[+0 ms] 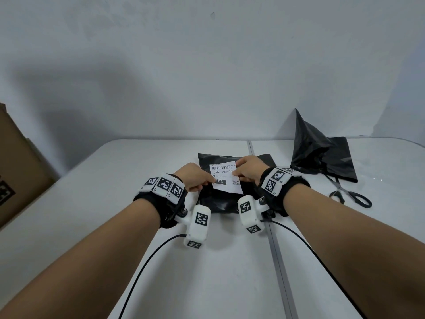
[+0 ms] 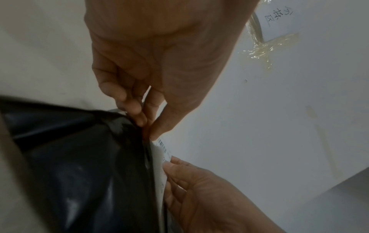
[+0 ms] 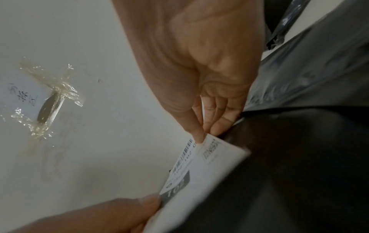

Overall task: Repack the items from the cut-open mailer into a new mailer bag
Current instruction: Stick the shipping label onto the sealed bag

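A filled black mailer bag (image 1: 220,201) lies on the white table (image 1: 115,203) in front of me. Over its top face is a white shipping label (image 1: 226,178) with a barcode and "102". My left hand (image 1: 212,181) pinches the label's left edge between thumb and fingers (image 2: 139,108). My right hand (image 1: 236,174) pinches its right edge, thumb on the print (image 3: 196,134). In the right wrist view the label (image 3: 199,173) stands slightly off the black mailer (image 3: 299,173). Whether it sticks anywhere I cannot tell. The crumpled, cut-open black mailer (image 1: 322,153) lies at the right.
Black scissors (image 1: 349,194) lie by the cut-open mailer, right of my right wrist. A cardboard box (image 1: 16,169) stands at the table's left edge. A seam (image 1: 276,249) runs down the table. A taped paper note (image 3: 26,97) hangs on the wall behind.
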A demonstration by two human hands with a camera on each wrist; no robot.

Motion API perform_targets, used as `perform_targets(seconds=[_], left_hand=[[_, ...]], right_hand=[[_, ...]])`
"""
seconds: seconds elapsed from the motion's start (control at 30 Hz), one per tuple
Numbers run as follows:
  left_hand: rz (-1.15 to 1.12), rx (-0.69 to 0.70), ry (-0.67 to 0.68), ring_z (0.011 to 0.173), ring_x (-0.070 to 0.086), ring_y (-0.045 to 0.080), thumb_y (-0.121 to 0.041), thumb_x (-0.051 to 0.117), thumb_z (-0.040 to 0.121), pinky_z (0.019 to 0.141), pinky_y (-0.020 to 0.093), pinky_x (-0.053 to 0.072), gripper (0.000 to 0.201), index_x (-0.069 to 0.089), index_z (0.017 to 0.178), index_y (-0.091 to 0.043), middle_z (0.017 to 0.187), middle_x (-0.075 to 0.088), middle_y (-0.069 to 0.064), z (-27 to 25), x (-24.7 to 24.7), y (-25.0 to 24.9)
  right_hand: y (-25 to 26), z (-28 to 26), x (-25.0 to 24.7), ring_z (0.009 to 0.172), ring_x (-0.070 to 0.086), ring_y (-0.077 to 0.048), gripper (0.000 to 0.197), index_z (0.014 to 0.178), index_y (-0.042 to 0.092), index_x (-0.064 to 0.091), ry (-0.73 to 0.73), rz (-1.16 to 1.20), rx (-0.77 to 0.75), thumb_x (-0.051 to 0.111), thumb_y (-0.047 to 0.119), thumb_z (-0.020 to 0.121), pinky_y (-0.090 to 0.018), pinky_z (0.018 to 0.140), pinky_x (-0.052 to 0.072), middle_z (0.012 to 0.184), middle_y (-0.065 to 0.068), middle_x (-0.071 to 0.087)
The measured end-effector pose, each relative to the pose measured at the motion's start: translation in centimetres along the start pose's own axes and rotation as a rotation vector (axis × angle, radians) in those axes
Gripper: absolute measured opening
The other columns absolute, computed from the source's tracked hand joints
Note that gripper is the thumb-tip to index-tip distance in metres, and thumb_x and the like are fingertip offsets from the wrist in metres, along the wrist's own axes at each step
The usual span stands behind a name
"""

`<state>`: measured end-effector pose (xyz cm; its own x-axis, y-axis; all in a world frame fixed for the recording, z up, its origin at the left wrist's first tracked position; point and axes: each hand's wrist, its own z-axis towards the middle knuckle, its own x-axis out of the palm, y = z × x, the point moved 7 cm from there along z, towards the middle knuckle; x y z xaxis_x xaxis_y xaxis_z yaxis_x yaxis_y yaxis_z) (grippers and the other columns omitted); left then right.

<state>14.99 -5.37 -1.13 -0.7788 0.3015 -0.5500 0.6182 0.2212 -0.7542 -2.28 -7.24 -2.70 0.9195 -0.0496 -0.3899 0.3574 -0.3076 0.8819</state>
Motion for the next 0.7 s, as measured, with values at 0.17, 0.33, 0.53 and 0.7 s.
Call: perform_targets(seconds=[0.17, 0.33, 0.53, 0.7], left_hand=[[0.033, -0.016, -0.008, 0.049, 0.04, 0.012, -0.015, 0.069, 0.082, 0.047, 0.02, 0.031, 0.025, 0.052, 0.064, -0.011, 0.061, 0.048, 0.003, 0.1, 0.0, 0.1], [0.056, -0.034, -0.013, 0.05, 0.038, 0.015, -0.016, 0.071, 0.079, 0.047, 0.022, 0.03, 0.027, 0.048, 0.064, -0.012, 0.058, 0.044, 0.004, 0.4, 0.0, 0.3], [0.088, -0.029, -0.015, 0.049, 0.039, 0.014, -0.016, 0.068, 0.081, 0.047, 0.021, 0.031, 0.026, 0.049, 0.064, -0.012, 0.058, 0.044, 0.004, 0.6, 0.0, 0.3], [0.108, -0.026, 0.004, 0.048, 0.036, 0.014, -0.016, 0.067, 0.083, 0.046, 0.021, 0.029, 0.023, 0.051, 0.067, -0.012, 0.058, 0.043, 0.004, 0.7, 0.1, 0.3]], right_hand=[[-0.4, 0.5, 0.1, 0.073, 0.058, -0.016, 0.029, 0.067, 0.016, 0.054, -0.006, -0.069, -0.016, 0.064, -0.006, 0.083, -0.022, 0.059, 0.049, 0.095, -0.01, 0.063], [-0.1, 0.5, 0.0, 0.087, 0.056, -0.021, 0.018, 0.097, 0.003, 0.066, -0.008, -0.256, -0.024, 0.071, 0.005, 0.08, -0.032, 0.083, 0.051, 0.098, -0.012, 0.06], [1.2, -0.1, -1.7, 0.112, 0.061, -0.022, 0.022, 0.099, 0.014, 0.07, -0.119, -0.32, -0.14, 0.066, 0.003, 0.08, -0.029, 0.097, 0.048, 0.117, -0.009, 0.066], [2.4, -2.1, 0.5, 0.123, 0.052, -0.022, 0.035, 0.122, 0.007, 0.063, 0.087, -0.474, -0.185, 0.046, 0.002, 0.092, -0.027, 0.104, 0.041, 0.132, -0.007, 0.058]])
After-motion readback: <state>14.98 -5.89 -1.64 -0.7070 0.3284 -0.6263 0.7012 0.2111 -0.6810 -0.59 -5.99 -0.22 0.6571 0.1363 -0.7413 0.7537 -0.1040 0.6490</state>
